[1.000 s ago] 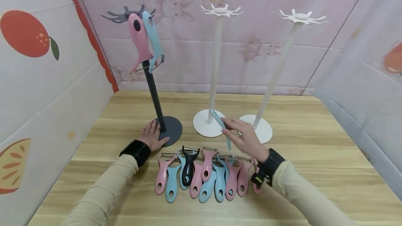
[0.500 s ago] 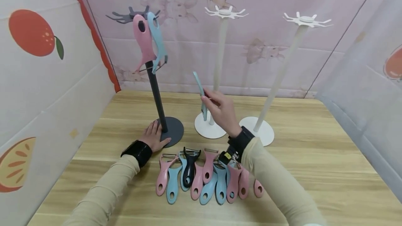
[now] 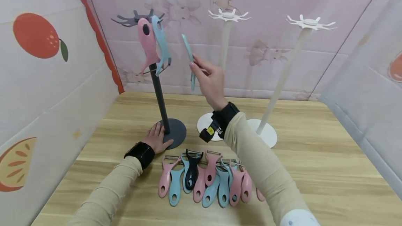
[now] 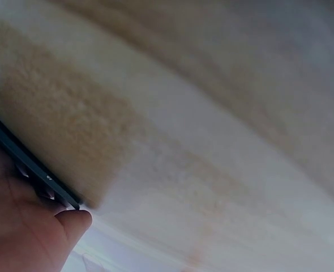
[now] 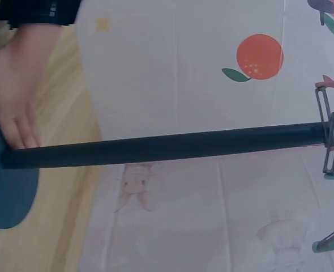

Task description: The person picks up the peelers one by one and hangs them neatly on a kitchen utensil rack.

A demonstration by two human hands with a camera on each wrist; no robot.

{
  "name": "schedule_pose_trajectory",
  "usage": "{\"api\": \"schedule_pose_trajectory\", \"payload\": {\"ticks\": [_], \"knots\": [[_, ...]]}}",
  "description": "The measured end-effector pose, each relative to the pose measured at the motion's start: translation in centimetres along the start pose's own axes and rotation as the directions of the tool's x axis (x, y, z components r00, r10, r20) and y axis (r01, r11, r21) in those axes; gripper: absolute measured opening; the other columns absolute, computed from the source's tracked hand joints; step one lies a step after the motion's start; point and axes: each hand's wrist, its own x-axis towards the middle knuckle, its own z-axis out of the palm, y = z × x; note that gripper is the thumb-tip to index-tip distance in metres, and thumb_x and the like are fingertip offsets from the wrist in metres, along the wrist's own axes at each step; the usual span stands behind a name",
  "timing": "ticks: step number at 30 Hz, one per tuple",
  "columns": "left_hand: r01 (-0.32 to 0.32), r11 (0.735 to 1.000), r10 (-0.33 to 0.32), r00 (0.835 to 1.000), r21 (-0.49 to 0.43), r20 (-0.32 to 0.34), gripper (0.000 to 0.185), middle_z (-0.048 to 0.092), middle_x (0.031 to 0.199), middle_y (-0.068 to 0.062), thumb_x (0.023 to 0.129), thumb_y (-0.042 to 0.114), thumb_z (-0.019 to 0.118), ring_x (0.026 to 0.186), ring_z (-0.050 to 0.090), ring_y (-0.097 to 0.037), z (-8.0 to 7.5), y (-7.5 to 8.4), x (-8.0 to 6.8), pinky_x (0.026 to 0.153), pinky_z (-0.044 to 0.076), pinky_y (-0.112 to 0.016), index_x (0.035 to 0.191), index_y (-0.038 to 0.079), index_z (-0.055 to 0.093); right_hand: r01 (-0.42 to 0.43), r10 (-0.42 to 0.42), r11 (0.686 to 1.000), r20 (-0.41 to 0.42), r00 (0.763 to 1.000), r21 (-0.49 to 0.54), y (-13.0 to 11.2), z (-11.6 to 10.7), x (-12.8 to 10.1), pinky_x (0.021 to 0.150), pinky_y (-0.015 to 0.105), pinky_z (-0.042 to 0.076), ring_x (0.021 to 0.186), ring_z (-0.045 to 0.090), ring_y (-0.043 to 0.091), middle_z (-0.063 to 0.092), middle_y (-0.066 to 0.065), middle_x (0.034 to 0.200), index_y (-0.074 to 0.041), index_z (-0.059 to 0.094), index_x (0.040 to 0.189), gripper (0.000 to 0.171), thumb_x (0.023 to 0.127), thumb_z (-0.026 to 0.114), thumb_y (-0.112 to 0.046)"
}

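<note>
My right hand (image 3: 209, 79) pinches a light blue peeler (image 3: 187, 49), which stands near upright in the air between the dark stand and the middle white stand. At the right wrist view's lower right edge, part of that peeler (image 5: 332, 243) shows. My left hand (image 3: 155, 139) lies with straight fingers on the round base (image 3: 177, 134) of the dark grey stand. In the left wrist view, the thumb reaches the edge of that base (image 4: 34, 161). A pink peeler (image 3: 146, 44) and a light blue peeler (image 3: 161, 41) hang from the stand's hooks (image 3: 122, 20).
Two white stands with bare hook crowns, one in the middle (image 3: 228, 16) and one at right (image 3: 309, 23), rise from round bases. Several pink and blue peelers and a black peeler (image 3: 192, 172) lie bunched at the table's front, partly under my right forearm.
My right hand has lifted the light blue peeler up and leftward, from over the white bases to near the height of the hung peelers. The left hand stays on the dark base.
</note>
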Motion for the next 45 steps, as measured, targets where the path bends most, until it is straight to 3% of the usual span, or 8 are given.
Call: {"api": "schedule_pose_trajectory", "payload": {"ticks": [7,13,18,24,30,40,45], "knots": [[0.012,1.0,-0.012,1.0,0.009,0.026,0.076,0.013,0.145,-0.031,0.092,0.049,0.041,0.134,0.012,-0.041,-0.3,0.2,0.0,0.105,0.015,-0.052,0.14,-0.008,0.024,-0.037,0.039,0.992,0.01,0.999,-0.122,-1.1,1.4,3.4,0.075,0.023,0.049,0.09,0.06,0.015,0.065,0.013,0.108,-0.005,0.058,0.121,0.032,0.089,0.059,-0.012],[0.02,1.0,-0.021,1.0,0.024,0.023,0.077,0.014,0.145,-0.03,0.092,0.051,0.039,0.134,0.013,-0.04,0.0,0.1,0.1,0.106,0.015,-0.051,0.141,-0.007,0.024,0.02,-0.012,0.979,0.039,0.999,-0.205,-2.0,2.6,5.1,0.073,0.02,0.048,0.086,0.059,0.012,0.067,0.009,0.102,-0.006,0.06,0.12,0.032,0.089,0.059,-0.014],[0.024,1.0,-0.024,0.999,0.017,0.021,0.078,0.013,0.146,-0.028,0.092,0.053,0.039,0.134,0.012,-0.039,0.3,0.3,0.0,0.106,0.015,-0.051,0.141,-0.005,0.023,0.069,-0.036,0.946,0.109,0.993,-0.316,-2.4,3.2,5.7,0.073,0.018,0.048,0.083,0.06,0.01,0.068,0.008,0.097,-0.006,0.061,0.119,0.03,0.09,0.058,-0.014],[0.034,0.999,-0.034,0.999,0.008,0.004,0.077,0.013,0.146,-0.028,0.092,0.051,0.041,0.135,0.012,-0.039,0.2,0.4,0.0,0.106,0.014,-0.05,0.142,-0.005,0.023,0.105,-0.045,0.943,0.193,0.98,-0.315,-2.4,3.4,5.5,0.072,0.019,0.049,0.085,0.059,0.011,0.067,0.009,0.098,-0.005,0.059,0.121,0.031,0.091,0.056,-0.011],[0.047,0.999,-0.046,0.998,-0.024,0.033,0.078,0.009,0.147,-0.028,0.092,0.05,0.04,0.135,0.007,-0.039,-0.2,0.3,-0.1,0.107,0.012,-0.05,0.142,-0.006,0.02,0.103,-0.026,0.944,0.24,0.97,-0.312,-1.9,3.2,5.1,0.077,0.019,0.048,0.096,0.059,0.011,0.064,0.011,0.109,-0.004,0.052,0.128,0.037,0.092,0.055,-0.011],[0.031,0.999,-0.03,0.999,-0.021,0.044,0.078,0.01,0.146,-0.03,0.092,0.049,0.04,0.134,0.008,-0.041,-0.9,0.9,-0.6,0.107,0.012,-0.05,0.141,-0.009,0.02,0.101,0.004,0.931,0.286,0.958,-0.351,-1.1,0.7,3.0,0.08,0.024,0.048,0.103,0.057,0.013,0.061,0.011,0.117,-0.002,0.053,0.127,0.036,0.092,0.053,-0.01],[0.04,0.998,-0.038,0.998,-0.04,0.046,0.076,0.011,0.144,-0.032,0.092,0.047,0.041,0.134,0.009,-0.043,-1.4,1.5,-0.8,0.106,0.013,-0.052,0.14,-0.009,0.021,0.166,-0.028,0.903,0.332,0.943,-0.397,-0.6,-0.8,1.5,0.076,0.026,0.05,0.101,0.058,0.016,0.062,0.013,0.115,-0.001,0.055,0.124,0.034,0.091,0.054,-0.008]]}}
